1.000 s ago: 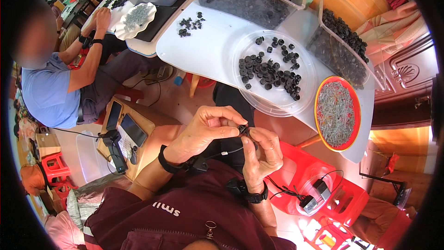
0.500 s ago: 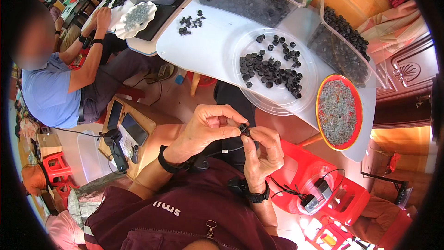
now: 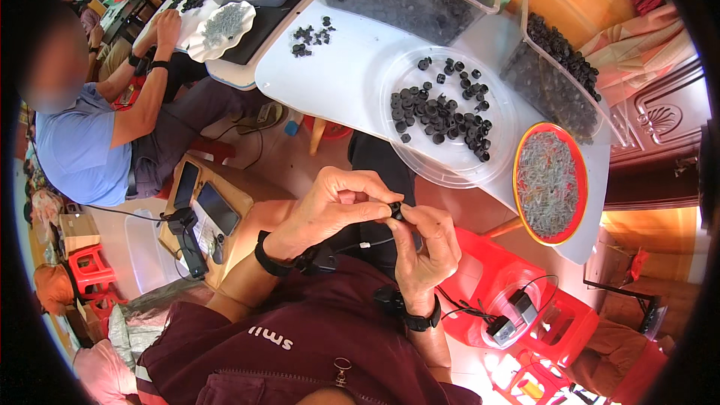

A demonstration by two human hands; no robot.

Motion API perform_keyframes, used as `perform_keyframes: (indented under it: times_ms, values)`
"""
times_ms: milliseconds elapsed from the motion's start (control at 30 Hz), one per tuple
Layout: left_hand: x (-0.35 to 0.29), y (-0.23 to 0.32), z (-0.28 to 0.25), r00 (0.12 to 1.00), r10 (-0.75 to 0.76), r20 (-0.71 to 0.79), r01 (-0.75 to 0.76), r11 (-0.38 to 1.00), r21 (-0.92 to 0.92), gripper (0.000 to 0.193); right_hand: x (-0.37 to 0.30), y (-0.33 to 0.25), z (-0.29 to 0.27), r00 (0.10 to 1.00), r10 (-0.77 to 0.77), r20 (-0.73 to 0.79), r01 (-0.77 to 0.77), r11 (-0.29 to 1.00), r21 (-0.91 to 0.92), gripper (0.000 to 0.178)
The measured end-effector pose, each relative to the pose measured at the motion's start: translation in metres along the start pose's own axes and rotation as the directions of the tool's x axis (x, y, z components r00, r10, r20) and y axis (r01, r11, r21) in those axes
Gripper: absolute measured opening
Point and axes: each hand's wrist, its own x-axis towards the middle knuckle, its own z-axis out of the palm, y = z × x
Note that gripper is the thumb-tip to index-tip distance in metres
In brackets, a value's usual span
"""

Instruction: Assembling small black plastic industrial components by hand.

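A small black plastic part (image 3: 396, 211) is pinched between the fingertips of both hands, above my lap. My left hand (image 3: 341, 202) grips it with thumb and forefinger from the left. From the right, the thumb and fingers of my right hand (image 3: 426, 246) close on it, and the fingertips hide most of it. Ahead, a round clear plastic tray (image 3: 501, 116) on the white table holds many black caps and rings (image 3: 442, 116). To its right stands a red-rimmed, yellow-edged bowl (image 3: 581, 206) of thin, pale metallic-looking pieces (image 3: 549, 180).
Clear bins (image 3: 405, 7) of black parts line the table's far side. Loose black parts (image 3: 311, 36) lie on the white table (image 3: 322, 90). At left, a co-worker (image 3: 90, 135) sits near a scalloped white dish (image 3: 221, 31). Red stools (image 3: 555, 322) and cables are at lower right.
The fingers of both hands have shifted slightly and now cover more of the black part. My hands stay in nearly the same place.
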Motion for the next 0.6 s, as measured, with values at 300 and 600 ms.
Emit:
perform_keyframes:
  times_ms: [300,600]
  values:
    - [0.003,0.001,-0.006,0.994,-0.074,0.082,0.074,0.997,0.003,0.016,0.006,0.004,-0.004,0.992,-0.051,0.119,0.041,0.995,0.087,0.026]
    - [0.004,-0.018,-0.015,0.997,-0.057,0.044,0.059,0.997,-0.040,0.013,0.010,0.009,-0.004,0.983,-0.056,0.175,0.040,0.995,0.094,0.025]
